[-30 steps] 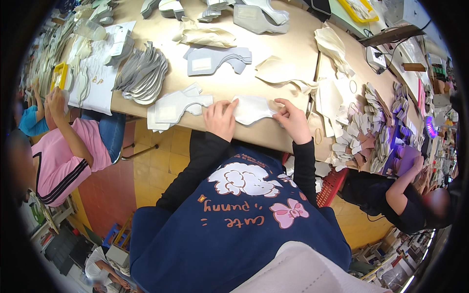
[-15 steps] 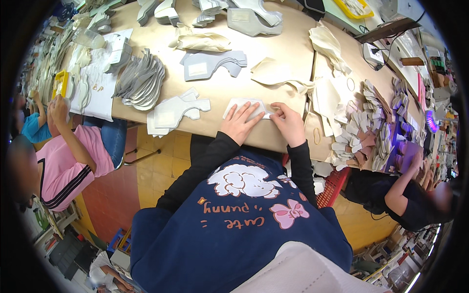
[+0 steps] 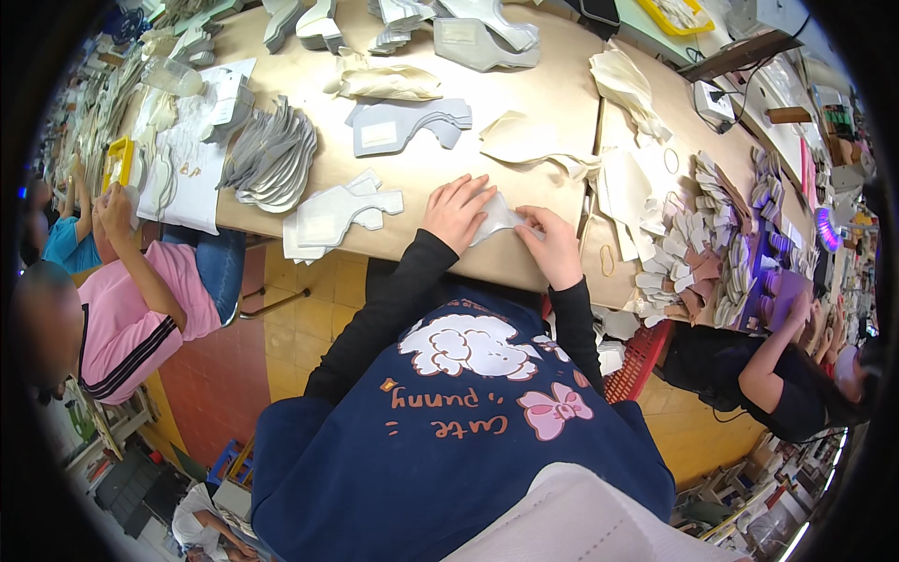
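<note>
A small white piece of sheet material (image 3: 496, 221) lies between my hands at the table's front edge. My left hand (image 3: 455, 214) rests on its left part with fingers stretched out flat, hiding that side. At its right end, the thumb and fingers of my right hand (image 3: 551, 245) pinch the edge, and the piece looks bent there. Left of my hands are flat, light grey shaped pieces (image 3: 339, 217) in a small overlapping pile. Farther off, a grey shaped piece with a pale patch (image 3: 393, 129) sits beside loose cream cut pieces (image 3: 534, 148).
A fanned stack of grey pieces (image 3: 272, 155) stands at the left, near a person in a pink top (image 3: 140, 309). Piles of small cut pieces (image 3: 688, 258) cover the right side, near another person in black (image 3: 749, 375). A red basket (image 3: 639, 361) stands below the table edge.
My left hand has shifted slightly left and up, its fingers turning. The white piece, flat before, now appears turned and bent, with its right end in my right hand's pinch.
</note>
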Demonstrator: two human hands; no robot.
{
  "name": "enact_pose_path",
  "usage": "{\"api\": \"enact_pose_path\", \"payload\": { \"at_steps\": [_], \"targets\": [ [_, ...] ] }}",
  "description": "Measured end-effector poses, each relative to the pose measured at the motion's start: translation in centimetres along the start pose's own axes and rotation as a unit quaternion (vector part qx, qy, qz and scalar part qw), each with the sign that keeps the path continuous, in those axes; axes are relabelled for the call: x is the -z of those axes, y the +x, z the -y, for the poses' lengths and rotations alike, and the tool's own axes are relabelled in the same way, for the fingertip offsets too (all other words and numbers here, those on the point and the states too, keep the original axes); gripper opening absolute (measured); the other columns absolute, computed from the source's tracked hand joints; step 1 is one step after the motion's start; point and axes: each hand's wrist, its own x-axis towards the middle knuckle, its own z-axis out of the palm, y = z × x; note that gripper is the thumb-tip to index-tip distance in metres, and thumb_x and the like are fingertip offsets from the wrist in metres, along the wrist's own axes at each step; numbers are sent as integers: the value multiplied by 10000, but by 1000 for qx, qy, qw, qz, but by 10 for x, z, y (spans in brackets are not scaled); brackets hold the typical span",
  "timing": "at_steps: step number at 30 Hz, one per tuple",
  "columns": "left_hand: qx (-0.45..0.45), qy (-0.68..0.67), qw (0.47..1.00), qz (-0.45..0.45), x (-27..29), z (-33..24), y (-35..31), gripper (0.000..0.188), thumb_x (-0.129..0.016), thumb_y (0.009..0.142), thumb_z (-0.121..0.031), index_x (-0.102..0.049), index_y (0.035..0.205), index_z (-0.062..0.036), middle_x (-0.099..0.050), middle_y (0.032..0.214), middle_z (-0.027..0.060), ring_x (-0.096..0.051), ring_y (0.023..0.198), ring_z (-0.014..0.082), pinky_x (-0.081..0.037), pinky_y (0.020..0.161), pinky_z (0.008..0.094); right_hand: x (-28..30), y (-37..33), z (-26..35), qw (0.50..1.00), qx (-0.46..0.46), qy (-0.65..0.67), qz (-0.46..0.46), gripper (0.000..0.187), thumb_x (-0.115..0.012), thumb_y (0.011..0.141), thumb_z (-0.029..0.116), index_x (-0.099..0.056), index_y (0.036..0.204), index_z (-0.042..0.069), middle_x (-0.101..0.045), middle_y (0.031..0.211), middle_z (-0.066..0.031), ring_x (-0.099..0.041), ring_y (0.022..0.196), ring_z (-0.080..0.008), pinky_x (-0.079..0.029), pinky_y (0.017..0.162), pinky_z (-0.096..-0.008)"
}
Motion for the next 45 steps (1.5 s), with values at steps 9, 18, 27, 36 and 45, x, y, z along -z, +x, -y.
{"api": "enact_pose_path", "payload": {
  "at_steps": [9, 18, 27, 36, 45],
  "targets": [
    [74, -150, 985, -47, 23, 4, -14, 437, -649, 833, -29, -611, 1266, -71, -589, 1300, 105, -553, 1195, 301, -448, 992, 399, -11, 4, 8, 996, -31, -83, 4, 191, -752, 774, 189, -710, 890, 44, -664, 771, -108, -628, 711, -279, -491, 666, -399],
    [132, -221, 965, -44, 25, 0, -32, 475, -640, 840, 32, -585, 1301, -68, -586, 1316, 108, -583, 1189, 296, -524, 887, 347, -21, 3, 35, 998, 54, -29, -8, 115, -711, 791, 127, -647, 845, 49, -685, 877, -110, -637, 817, -310, -482, 802, -385],
    [170, -318, 932, -31, 31, 14, -28, 666, -611, 767, 88, -485, 1398, -82, -515, 1380, 139, -537, 1211, 337, -461, 995, 365, -26, 2, 59, 955, -41, 274, 106, 54, -610, 881, 31, -561, 888, 9, -702, 1072, -118, -670, 942, -173, -538, 808, -297],
    [57, -178, 978, 88, 51, 34, -1, 661, -694, 669, -12, -589, 1310, -139, -584, 1164, 90, -517, 1120, 283, -419, 974, 383, 3, 12, 34, 971, -45, 187, 141, 282, -661, 851, 16, -629, 1131, 10, -686, 1058, -58, -642, 910, -132, -520, 822, -281],
    [-16, -143, 985, 93, 52, 41, 9, 241, -710, 731, -46, -661, 962, -97, -634, 1039, 68, -578, 1025, 280, -464, 893, 382, -4, 18, 47, 979, 116, -70, 149, 453, -752, 817, 343, -679, 1088, -13, -689, 917, -178, -674, 820, -321, -525, 758, -390]
  ]
}}
